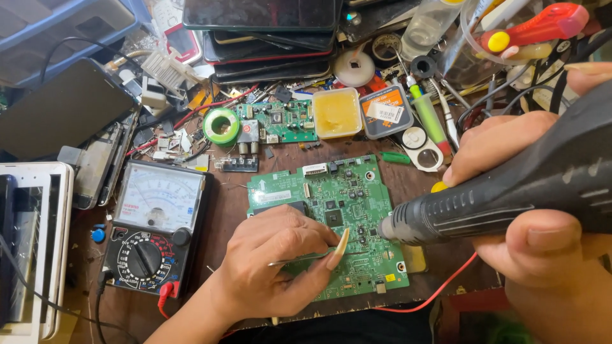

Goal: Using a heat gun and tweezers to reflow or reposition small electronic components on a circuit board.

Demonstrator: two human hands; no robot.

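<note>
The green circuit board [331, 216] lies flat in the middle of the bench [223, 223], long side running roughly left to right and tilted a touch. The spot that matters is just right of the board's centre, near the black square chip [333, 218]: the hot air gun [503, 191] comes in from the right, its long axis nearly level with the nozzle end over the board's right part, pointing left. The tweezers [312, 257] come in from the lower left, tips aimed right toward that nozzle, so the two tools meet almost nose to nose with only a little gap between them. The left hand [274, 267] rests on the board's lower left and pinches the tweezers closed-ish between thumb and fingers; the right hand [542, 216] is wrapped fully around the gun's ribbed black handle. Further out there's an analog multimeter [156, 229] left of the board, a tub of yellow flux [336, 113] and a smaller green board [280, 121] behind it, and a stack of phones [268, 38] at the back.
</note>
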